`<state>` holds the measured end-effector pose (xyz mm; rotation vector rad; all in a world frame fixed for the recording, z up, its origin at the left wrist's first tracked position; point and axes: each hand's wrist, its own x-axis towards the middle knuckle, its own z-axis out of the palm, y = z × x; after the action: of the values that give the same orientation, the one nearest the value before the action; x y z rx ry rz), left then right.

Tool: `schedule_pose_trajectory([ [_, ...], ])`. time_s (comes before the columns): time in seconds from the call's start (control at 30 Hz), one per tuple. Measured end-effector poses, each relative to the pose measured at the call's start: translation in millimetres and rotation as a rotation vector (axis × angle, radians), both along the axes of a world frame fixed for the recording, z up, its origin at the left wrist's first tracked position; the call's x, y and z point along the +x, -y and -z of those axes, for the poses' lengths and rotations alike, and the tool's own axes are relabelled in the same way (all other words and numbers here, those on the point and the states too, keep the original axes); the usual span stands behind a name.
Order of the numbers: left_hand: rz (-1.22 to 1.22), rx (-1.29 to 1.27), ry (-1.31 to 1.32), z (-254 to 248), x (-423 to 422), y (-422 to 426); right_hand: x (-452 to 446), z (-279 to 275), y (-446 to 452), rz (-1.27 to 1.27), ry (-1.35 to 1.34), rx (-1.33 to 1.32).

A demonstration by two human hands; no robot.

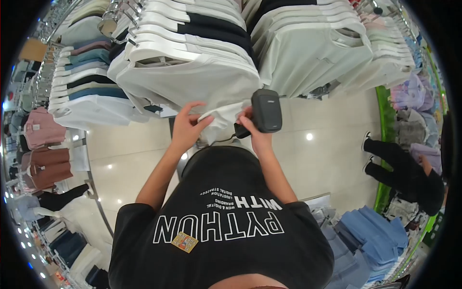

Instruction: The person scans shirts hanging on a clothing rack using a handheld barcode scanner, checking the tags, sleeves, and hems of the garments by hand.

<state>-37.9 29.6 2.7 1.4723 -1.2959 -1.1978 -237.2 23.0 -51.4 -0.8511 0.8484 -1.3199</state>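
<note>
1. While the right hand [255,131] grips a dark handheld device [266,111] (rounded at its corners, with a thin cord [221,141] showing below it), its fingers are closed about the lower part, beside loose white cloth.
2. The left hand [188,126] is at the lower edge of the white shirt [211,79], thumb and forefinger parted; the fabric lies at the fingers, though I cannot tell whether they pinch it.
3. That shirt hangs at the front of a close row of white and black garments, and its hem is gathered into folds between the two hands.
4. Just to the right hang pale shirts [313,55]; teal, black and white garments [89,79] hang on the left.
5. Below the hands is the wearer's black T-shirt [221,168], lettered "PYTHON" and bearing a yellow sticker [185,242].
6. Over the pale floor [327,154], at far right, a person in dark clothes [397,168] stands near blue garments [375,236].
</note>
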Motion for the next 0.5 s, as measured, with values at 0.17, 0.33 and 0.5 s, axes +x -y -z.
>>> schedule_pose_trajectory([
  [0.17,0.026,-0.063,0.004,-12,-17,15,26,-8,-15,0.000,-0.430,-0.192],
  [0.33,0.181,-0.132,0.164,-17,-26,20,43,-24,-19,0.138,0.175,0.181],
  [0.5,0.120,0.066,-0.097,-15,-24,19,37,-21,-22,0.081,0.254,0.363],
])
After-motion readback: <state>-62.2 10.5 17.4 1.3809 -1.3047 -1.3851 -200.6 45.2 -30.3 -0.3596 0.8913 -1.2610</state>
